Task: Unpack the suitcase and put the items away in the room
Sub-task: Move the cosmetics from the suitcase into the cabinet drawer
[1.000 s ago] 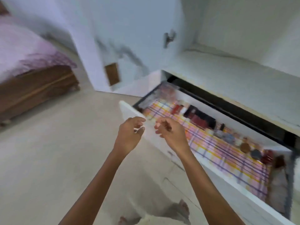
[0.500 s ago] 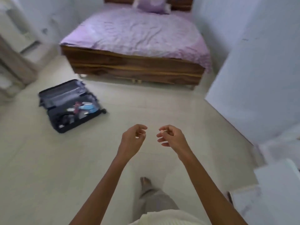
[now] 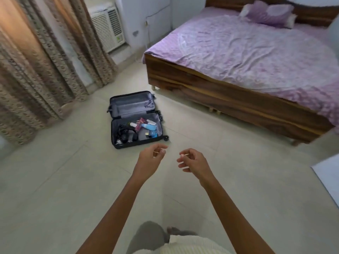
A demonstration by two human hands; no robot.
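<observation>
A dark suitcase [image 3: 131, 105] lies open on the tiled floor, ahead and slightly left of me. Its near half holds black headphones [image 3: 126, 135], a pink packet [image 3: 139, 124], light blue bottles [image 3: 151, 130] and other small items. The far half looks bare. My left hand [image 3: 150, 159] and my right hand [image 3: 192, 161] hang in the air in front of me, just short of the suitcase. Both have loosely curled fingers and hold nothing.
A wooden bed [image 3: 229, 96] with a purple sheet stands at the right. Patterned curtains [image 3: 36, 70] hang at the left, with a white air-conditioner unit [image 3: 108, 28] behind. A white panel edge [image 3: 328, 178] shows at the far right. My leg [image 3: 148, 235] is below.
My view has swung left from the open wardrobe drawer across the bed to the suitcase, which is now closer and nearly centred. My hands stay raised, loosely curled and empty.
</observation>
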